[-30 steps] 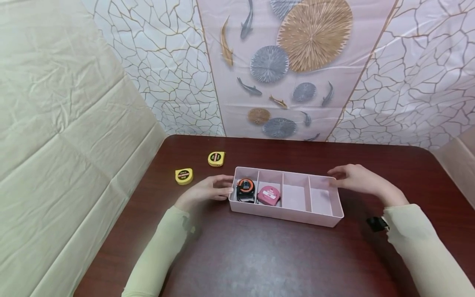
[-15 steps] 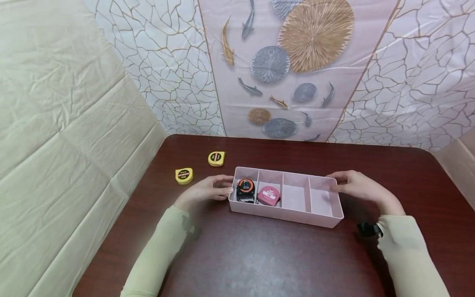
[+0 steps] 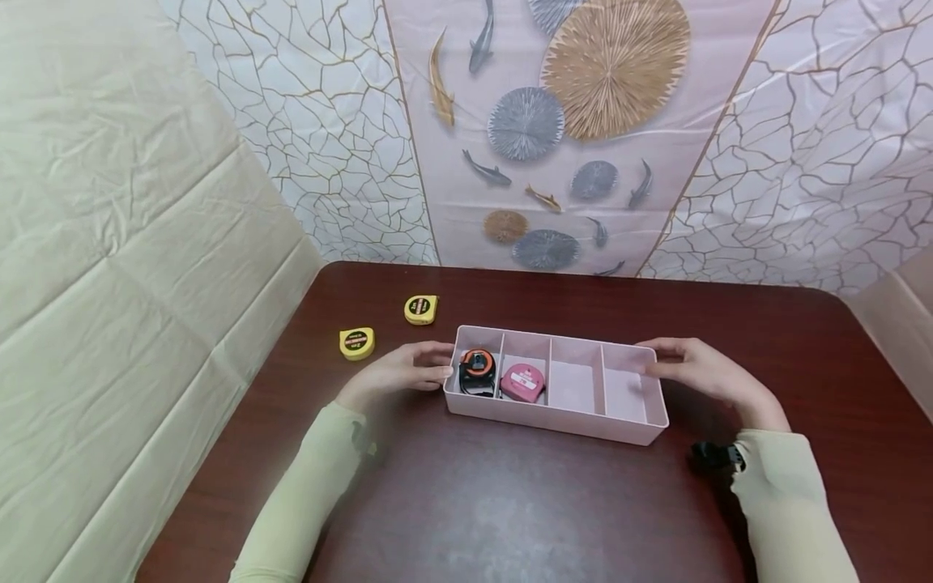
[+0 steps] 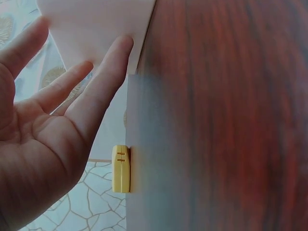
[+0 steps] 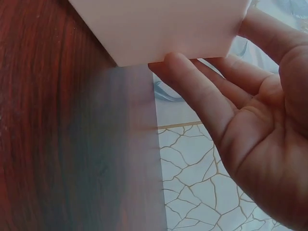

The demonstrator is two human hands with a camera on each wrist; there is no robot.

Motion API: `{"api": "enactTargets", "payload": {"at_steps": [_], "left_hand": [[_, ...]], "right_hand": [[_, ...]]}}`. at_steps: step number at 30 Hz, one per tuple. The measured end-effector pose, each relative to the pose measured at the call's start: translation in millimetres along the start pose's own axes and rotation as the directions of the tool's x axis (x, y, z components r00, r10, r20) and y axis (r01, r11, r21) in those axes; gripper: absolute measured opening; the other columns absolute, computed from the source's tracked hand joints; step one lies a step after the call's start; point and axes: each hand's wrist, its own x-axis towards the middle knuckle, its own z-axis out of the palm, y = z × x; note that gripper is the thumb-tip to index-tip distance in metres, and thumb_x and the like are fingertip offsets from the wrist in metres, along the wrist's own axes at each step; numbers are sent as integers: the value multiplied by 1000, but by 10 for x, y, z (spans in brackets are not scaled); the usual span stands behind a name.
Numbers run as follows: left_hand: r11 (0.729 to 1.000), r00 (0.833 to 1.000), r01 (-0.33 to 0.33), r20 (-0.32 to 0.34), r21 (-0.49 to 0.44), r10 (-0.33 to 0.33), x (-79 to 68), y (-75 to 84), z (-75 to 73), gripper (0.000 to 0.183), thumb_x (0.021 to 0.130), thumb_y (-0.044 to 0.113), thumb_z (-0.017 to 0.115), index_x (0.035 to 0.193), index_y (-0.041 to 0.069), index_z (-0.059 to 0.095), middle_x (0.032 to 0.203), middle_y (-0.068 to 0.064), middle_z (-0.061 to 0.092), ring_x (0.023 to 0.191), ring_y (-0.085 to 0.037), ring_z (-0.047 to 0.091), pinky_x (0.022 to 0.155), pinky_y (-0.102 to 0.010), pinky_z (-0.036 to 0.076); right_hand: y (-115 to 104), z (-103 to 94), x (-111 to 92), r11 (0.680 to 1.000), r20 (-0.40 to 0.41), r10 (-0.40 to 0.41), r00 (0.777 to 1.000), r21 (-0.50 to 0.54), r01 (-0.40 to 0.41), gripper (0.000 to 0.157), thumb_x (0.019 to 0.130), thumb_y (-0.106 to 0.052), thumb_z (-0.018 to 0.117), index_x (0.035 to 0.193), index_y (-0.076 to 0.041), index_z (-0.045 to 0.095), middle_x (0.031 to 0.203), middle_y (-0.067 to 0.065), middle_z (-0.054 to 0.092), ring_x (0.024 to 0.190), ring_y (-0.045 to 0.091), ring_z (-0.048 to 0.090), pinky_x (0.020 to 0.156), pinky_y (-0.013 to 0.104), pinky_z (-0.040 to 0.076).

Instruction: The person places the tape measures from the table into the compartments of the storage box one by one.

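A pale pink divided box (image 3: 557, 414) lies on the dark table between both hands. An orange-and-black tape measure (image 3: 477, 368) sits in its leftmost compartment. Beside that, in the second compartment, is a pink tape measure (image 3: 522, 382). My left hand (image 3: 397, 374) rests fingertips on the left end; in the left wrist view its fingers reach out fairly straight against the box wall (image 4: 96, 29). At the right end, my right hand (image 3: 703, 372) touches the box with lightly bent fingers, some partly behind or under the wall (image 5: 163, 29) in the right wrist view.
Two yellow tape measures lie left of the box: one nearer (image 3: 357, 343), the other farther back (image 3: 420, 309). A patterned backdrop (image 3: 547, 162) rises behind the table (image 3: 510, 502). Pale fabric (image 3: 146, 243) hangs along the left side.
My right hand has come down and closer onto the box's right end, and its forearm has swung inward. The left hand stays at the left end. The tape measures keep their places.
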Motion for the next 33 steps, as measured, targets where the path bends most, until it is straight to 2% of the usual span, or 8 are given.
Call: {"api": "enactTargets", "payload": {"at_steps": [4, 12, 17, 20, 22, 26, 29, 33], "left_hand": [[999, 1000, -25, 4, 25, 25, 2, 9, -15, 62, 94, 26, 74, 148, 11, 49, 138, -12, 59, 120, -21, 61, 96, -36, 54], [979, 988, -147, -30, 142, 153, 4, 52, -36, 62, 92, 27, 77, 147, 12, 52, 134, -6, 63, 117, -21, 64, 98, -38, 52], [962, 971, -166, -134, 217, 198, -52, 84, -129, 59, 92, 28, 76, 144, 9, 55, 137, -7, 62, 115, -22, 65, 100, -40, 51], [957, 941, -170, -249, 234, 228, -102, 105, -238, 56, 93, 26, 75, 142, 6, 56, 139, -12, 60, 115, -24, 65, 100, -42, 51], [958, 914, -176, -322, 228, 244, -149, 127, -316, 54, 94, 23, 75, 140, 4, 57, 138, -17, 60, 116, -27, 64, 101, -45, 50], [956, 857, -165, -444, 244, 261, -243, 148, -472, 50, 93, 22, 75, 138, 7, 59, 136, -18, 60, 123, -34, 59, 102, -49, 48], [960, 824, -116, -514, 256, 237, -305, 122, -595, 50, 93, 23, 75, 138, 8, 59, 139, -16, 59, 129, -37, 54, 105, -51, 45], [976, 788, -5, -601, 218, 138, -379, 33, -744, 55, 93, 29, 74, 140, 6, 57, 144, -17, 54, 134, -38, 49, 107, -52, 43]], "right_hand": [[-9, -6, 2, 1000, 1, 4, 1000, 31, -4, 45, 96, -26, 71, 132, 0, 64, 119, 16, 70, 100, 2, 61, 83, 18, 48], [-1, 14, -14, 998, 1, 41, 999, 44, -41, 48, 96, -30, 71, 134, -2, 63, 126, 17, 67, 104, 5, 59, 84, 18, 48], [17, 44, -23, 998, 2, 55, 999, 32, -55, 49, 95, -32, 72, 135, -5, 63, 129, 16, 65, 110, 9, 57, 85, 17, 47], [15, 52, -20, 998, 3, 53, 999, 30, -53, 49, 95, -33, 72, 135, -6, 63, 130, 16, 65, 113, 12, 56, 87, 17, 46], [11, 51, -15, 998, 3, 51, 999, 30, -51, 49, 95, -33, 71, 136, -7, 63, 131, 16, 64, 115, 14, 55, 87, 17, 46], [3, 36, -6, 998, 4, 51, 999, 31, -51, 49, 96, -33, 71, 136, -7, 63, 132, 16, 63, 117, 14, 54, 88, 17, 45], [-1, 22, -1, 998, 5, 50, 999, 30, -51, 49, 95, -33, 71, 136, -6, 63, 132, 17, 63, 116, 14, 54, 88, 17, 45], [-10, 13, -4, 998, 11, 52, 999, 27, -52, 49, 95, -33, 71, 136, -6, 63, 132, 16, 63, 116, 15, 54, 88, 17, 45]]}}
